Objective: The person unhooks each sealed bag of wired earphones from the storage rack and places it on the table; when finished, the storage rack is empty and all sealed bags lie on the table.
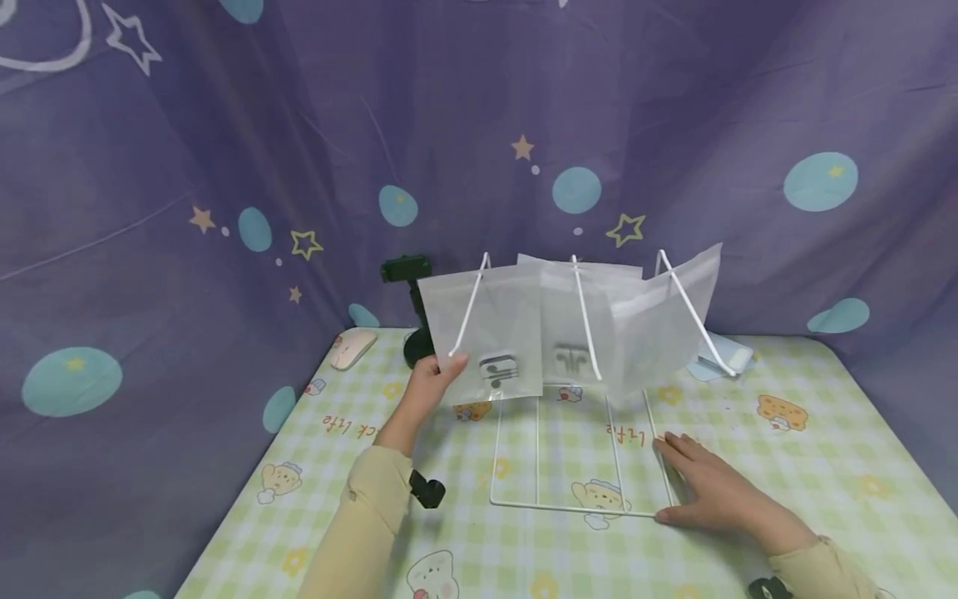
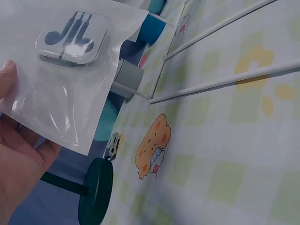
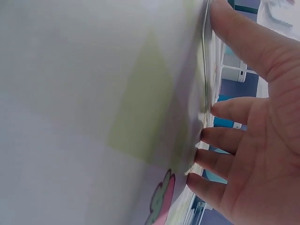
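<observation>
My left hand [image 1: 428,387] pinches the lower left edge of a translucent plastic bag [image 1: 516,312], thumb in front and fingers behind. A clear case of earphones [image 2: 72,38] shows at the bag, with the cord and buds visible. The bag hangs on the left prong of a white wire display rack [image 1: 540,506]. Two more prongs bear a middle bag [image 1: 561,312], with another earphone case [image 1: 572,360] showing through, and a right bag [image 1: 651,333] that tilts up. My right hand [image 1: 714,491] rests at the right side of the rack's base, its fingers [image 3: 225,110] spread and nearly straight.
Behind the left hand stands a dark green phone stand [image 1: 419,348]. A pale pink mouse [image 1: 353,349] lies at the back left corner. Behind the right prong is a light blue item [image 1: 726,353]. A purple curtain [image 1: 464,166] hangs beyond the checked tablecloth [image 1: 808,474].
</observation>
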`<state>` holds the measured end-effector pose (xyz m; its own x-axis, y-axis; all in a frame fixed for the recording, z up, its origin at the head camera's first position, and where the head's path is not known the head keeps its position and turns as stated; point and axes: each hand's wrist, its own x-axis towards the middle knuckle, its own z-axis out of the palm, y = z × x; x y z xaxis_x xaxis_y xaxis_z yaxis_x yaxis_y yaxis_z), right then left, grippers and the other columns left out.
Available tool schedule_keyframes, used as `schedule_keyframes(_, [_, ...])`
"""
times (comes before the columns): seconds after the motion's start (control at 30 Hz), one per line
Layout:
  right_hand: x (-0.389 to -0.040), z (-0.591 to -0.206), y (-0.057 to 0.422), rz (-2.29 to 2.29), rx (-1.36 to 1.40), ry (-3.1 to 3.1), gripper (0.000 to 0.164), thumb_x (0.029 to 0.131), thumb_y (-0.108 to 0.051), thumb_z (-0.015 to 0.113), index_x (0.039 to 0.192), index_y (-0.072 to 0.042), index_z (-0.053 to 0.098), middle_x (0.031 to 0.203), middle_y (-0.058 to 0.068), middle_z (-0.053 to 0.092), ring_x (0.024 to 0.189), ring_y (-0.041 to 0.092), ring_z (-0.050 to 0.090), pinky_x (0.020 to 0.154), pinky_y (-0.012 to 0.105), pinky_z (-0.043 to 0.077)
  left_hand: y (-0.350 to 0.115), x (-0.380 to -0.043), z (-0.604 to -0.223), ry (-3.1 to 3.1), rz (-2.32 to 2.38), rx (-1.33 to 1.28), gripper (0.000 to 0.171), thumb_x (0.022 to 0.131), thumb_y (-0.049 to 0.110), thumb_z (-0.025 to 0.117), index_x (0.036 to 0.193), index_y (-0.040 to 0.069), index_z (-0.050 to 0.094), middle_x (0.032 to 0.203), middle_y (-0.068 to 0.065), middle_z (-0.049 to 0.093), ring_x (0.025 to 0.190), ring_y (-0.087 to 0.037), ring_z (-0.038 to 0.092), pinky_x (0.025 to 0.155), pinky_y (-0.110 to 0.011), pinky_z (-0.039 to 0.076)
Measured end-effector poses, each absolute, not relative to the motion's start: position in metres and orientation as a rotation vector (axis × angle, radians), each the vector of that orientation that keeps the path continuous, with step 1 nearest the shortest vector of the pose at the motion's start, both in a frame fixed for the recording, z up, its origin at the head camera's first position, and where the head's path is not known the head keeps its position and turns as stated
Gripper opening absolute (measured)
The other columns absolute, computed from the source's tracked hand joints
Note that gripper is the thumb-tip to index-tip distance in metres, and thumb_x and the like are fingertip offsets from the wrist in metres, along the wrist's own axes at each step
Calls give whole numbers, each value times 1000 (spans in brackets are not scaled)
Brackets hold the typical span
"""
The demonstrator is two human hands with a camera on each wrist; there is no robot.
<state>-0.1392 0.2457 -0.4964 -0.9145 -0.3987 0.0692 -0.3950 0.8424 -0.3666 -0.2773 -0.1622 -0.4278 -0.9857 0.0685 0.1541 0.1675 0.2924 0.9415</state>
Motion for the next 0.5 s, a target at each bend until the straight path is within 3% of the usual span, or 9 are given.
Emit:
schedule_keyframes(0.2, [-139, -495, 246, -619, -642, 2998, 99, 60, -64, 64, 133, -4, 37, 135, 23, 32, 123, 45, 25, 94, 56, 27, -163, -266, -427, -2411, -1873, -242, 32, 83, 27, 61, 91, -4, 64, 84, -8, 66, 76, -10, 55, 74, -27, 44])
schedule_keyframes(0.5, [-139, -496, 247, -664, -642, 2981, 98, 61, -63, 65, 133, -4, 37, 136, 23, 32, 123, 45, 24, 93, 56, 27, -161, -229, -403, -2419, -1889, -266, 24, 87, 15, 55, 94, -7, 62, 93, -18, 64, 80, -15, 58, 77, -28, 45])
